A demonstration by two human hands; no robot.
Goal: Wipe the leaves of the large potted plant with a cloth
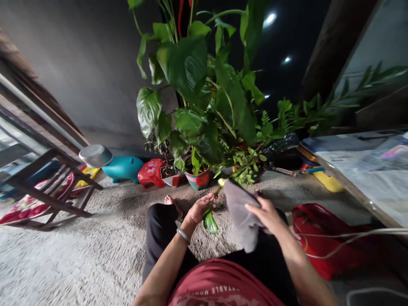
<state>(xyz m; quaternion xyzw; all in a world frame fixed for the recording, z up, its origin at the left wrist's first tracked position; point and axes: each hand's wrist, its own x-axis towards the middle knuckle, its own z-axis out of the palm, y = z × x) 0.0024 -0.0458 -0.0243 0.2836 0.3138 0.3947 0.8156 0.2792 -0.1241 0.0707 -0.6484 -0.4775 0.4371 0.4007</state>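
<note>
So the left hand (201,208) has its fingers closed on a leafy stem (210,223), with a green leaf hanging off at its 5 o'clock. Right hand (266,214) is gripping a grey cloth (240,212), which sits at that hand's 9 o'clock, between the two hands. Can't tell if cloth and stem actually touch.

Further out, straight up at the left hand's 12 there's a striped pot (198,180), with a big broad-leaved plant (185,68) towering behind it. Around that hand's 10 you get a red stool (152,172), then a teal animal-shaped thing (123,168) and a metal basin (96,156). Wooden chair (53,187) at 9. From the right hand, a cluttered table (331,146) at 2 and some red bag-like thing (318,221) at 4.
</note>
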